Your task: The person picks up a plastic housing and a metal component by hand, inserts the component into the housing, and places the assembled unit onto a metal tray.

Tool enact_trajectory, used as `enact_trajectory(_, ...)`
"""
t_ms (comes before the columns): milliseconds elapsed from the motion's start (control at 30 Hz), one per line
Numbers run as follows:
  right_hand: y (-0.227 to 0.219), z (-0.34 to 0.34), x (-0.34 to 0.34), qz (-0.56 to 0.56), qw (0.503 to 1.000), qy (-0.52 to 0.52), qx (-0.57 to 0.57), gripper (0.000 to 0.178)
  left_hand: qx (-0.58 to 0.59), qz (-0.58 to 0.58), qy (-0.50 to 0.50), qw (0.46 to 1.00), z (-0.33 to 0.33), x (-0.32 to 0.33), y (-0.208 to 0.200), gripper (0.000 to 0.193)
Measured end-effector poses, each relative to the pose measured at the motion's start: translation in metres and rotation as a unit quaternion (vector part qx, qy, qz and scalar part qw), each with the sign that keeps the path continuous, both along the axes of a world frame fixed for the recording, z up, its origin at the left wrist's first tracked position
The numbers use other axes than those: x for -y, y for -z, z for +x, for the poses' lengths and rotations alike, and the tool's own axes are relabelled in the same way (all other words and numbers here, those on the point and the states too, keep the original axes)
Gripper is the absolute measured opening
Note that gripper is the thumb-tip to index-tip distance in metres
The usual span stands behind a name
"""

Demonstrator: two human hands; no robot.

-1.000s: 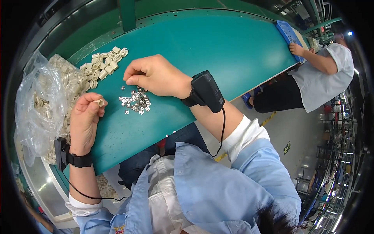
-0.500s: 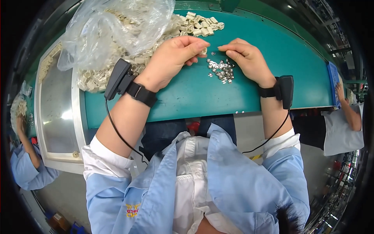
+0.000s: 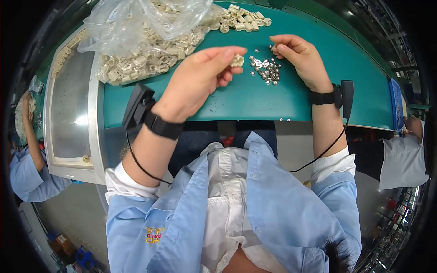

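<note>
A green-topped workbench spans the width of a shop floor, a white-framed panel standing at its left end beside the worker. A clear plastic bag bulging with cream plastic housings slumps on the bench's left side, apparently kept there as bulk stock, clear of the working space. From where I stand, the worker's left hand reaches in front of the bag, thumb and fingers closed on one cream housing, its end exposed past the fingertips, probably so the other hand can get at it. The right hand hangs over the bench in a narrow pinch; a tiny dark speck shows at its fingertips, though I cannot tell whether it is gripped or lies beyond. Past both hands, a loose heap of cream housings lies by the bag, seemingly spilled out for easy picking. Smallest of all, shiny metal caps sit scattered between the two hands, likely placed there to shorten the reach.
</note>
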State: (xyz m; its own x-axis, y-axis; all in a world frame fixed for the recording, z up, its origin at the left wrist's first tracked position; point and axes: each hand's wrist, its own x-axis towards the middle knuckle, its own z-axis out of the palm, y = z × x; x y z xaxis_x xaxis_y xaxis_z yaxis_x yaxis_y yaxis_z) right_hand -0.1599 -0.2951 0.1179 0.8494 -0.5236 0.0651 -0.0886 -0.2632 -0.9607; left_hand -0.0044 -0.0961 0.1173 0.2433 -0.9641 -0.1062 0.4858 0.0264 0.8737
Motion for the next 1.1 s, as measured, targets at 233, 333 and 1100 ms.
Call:
enact_trajectory(233, -0.007, -0.016, -0.012, 0.162, 0.972, -0.11, 0.128, 0.017, -0.007, -0.015, -0.048, 0.999, -0.026, -0.016, 0.01, 0.032)
enact_trajectory(333, -0.008, -0.025, -0.02, 0.222, 0.95, -0.141, 0.166, 0.014, -0.019, -0.026, -0.058, 0.998, -0.028, -0.016, 0.01, 0.032)
enact_trajectory(1100, -0.039, 0.0, -0.096, 0.116, 0.984, -0.062, 0.119, 0.033, -0.034, -0.1, -0.029, 0.994, -0.025, -0.021, 0.012, 0.037)
